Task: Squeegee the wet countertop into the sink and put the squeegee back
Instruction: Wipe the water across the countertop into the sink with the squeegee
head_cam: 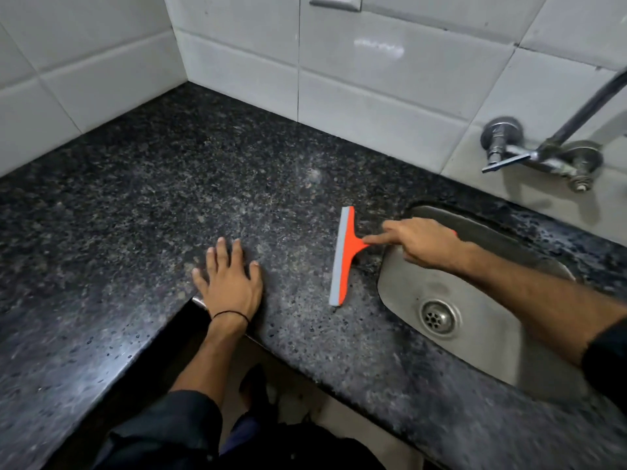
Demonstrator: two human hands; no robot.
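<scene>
An orange squeegee point(343, 256) with a grey rubber blade rests on the dark speckled granite countertop point(169, 184), just left of the steel sink point(475, 317). Its blade runs front to back and faces left. My right hand point(420, 244) reaches across the sink and grips the squeegee's handle, index finger stretched along its neck; most of the handle is hidden under the hand. My left hand point(230, 279) lies flat with fingers spread on the countertop near the front edge, left of the squeegee, holding nothing.
White tiled walls meet in a corner behind the counter. A metal wall tap point(539, 157) with a dark hose sits above the sink. The sink drain point(439, 317) is near its front. The counter edge steps inward at my left wrist.
</scene>
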